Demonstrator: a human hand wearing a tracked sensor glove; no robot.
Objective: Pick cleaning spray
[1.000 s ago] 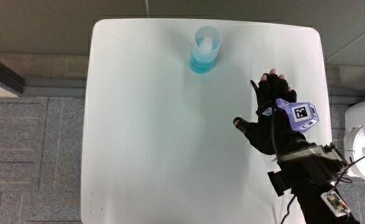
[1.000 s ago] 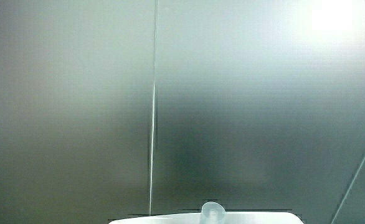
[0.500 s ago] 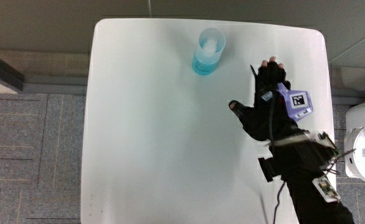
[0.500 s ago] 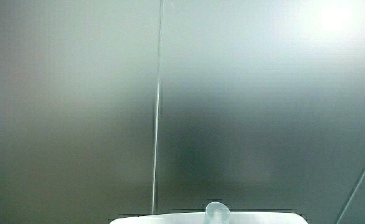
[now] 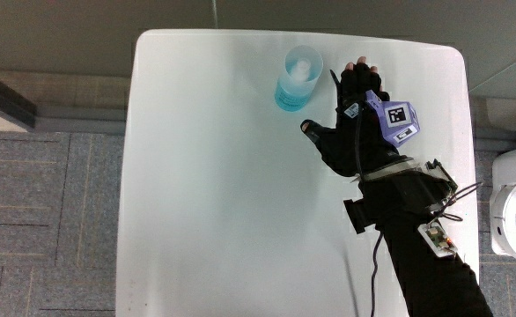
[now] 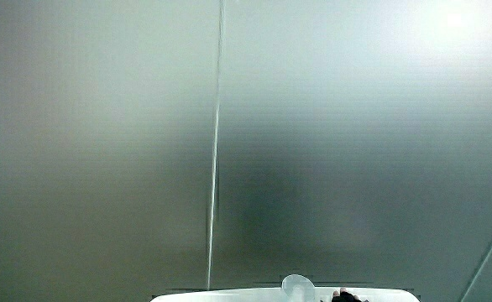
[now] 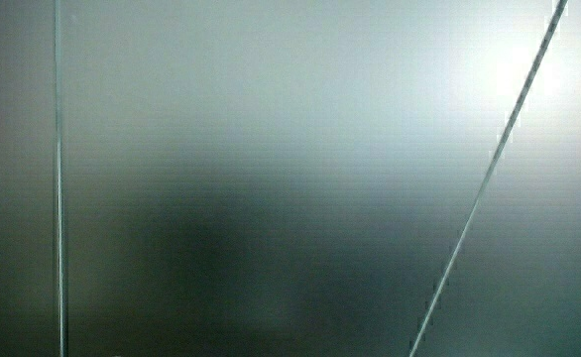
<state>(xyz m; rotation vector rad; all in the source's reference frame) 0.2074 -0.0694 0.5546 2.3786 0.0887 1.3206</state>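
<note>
Hand (image 5: 357, 123) open beside cleaning spray (image 5: 296, 79) on white table (image 5: 214, 194); grey carpet (image 5: 47, 220).

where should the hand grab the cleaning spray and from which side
Probably around the blue body below the pale cap, coming from the side where the hand already is. The cleaning spray stands upright near the table edge farthest from the person, its round body free all around, and the open fingers are beside it.

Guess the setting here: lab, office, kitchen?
Probably an office or lab test station: a plain white table on grey carpet tiles, one blue clear-capped spray bottle, and a black-gloved hand carrying a patterned tracking cube.
</note>
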